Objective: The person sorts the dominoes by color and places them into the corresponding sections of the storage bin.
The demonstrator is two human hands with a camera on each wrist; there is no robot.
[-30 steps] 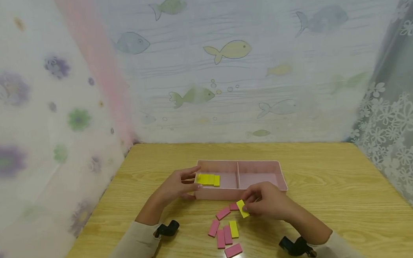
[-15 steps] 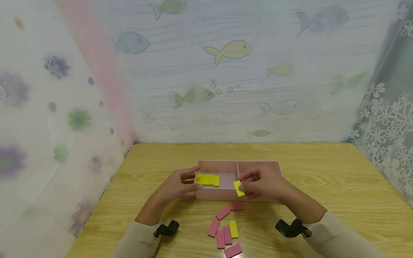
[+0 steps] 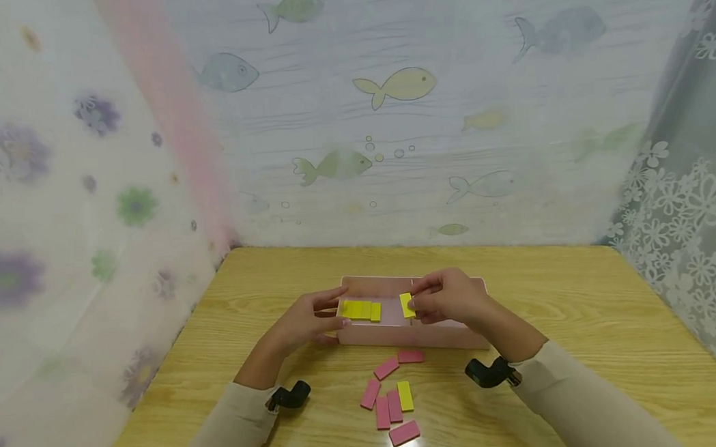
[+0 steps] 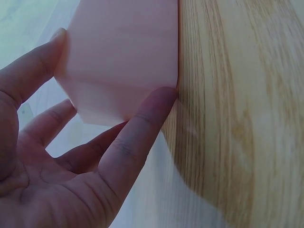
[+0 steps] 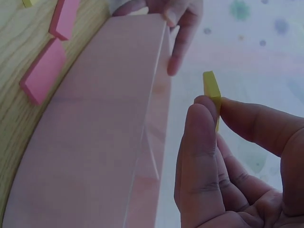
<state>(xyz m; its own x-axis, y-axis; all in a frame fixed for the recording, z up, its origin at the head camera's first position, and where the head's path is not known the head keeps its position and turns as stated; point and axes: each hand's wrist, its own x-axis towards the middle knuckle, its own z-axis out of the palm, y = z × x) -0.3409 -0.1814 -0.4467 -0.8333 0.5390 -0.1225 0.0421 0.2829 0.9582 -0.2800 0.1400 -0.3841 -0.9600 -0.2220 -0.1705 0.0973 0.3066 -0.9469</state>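
Note:
My right hand (image 3: 451, 298) pinches a yellow domino block (image 3: 407, 305) between thumb and fingertips, above the two-compartment pink box (image 3: 395, 335), near its divider. In the right wrist view that block (image 5: 212, 85) stands on edge in the fingers, above the rim. At the box's left end, my left hand (image 3: 303, 324) holds the walls, with its fingers and thumb spread around the corners in the left wrist view. A row of yellow blocks (image 3: 360, 311) lies inside the left compartment. My right hand covers much of the right compartment.
Several pink blocks (image 3: 394, 406) lie on the wooden table (image 3: 554, 307) in front of the box. One yellow block (image 3: 405, 396) lies among them. A patterned curtain (image 3: 345, 217) hangs along the table's back edge.
My right hand has lifted the yellow domino block from in front of the box and carried it away from me over the divider. My left hand stays at the box's left end.

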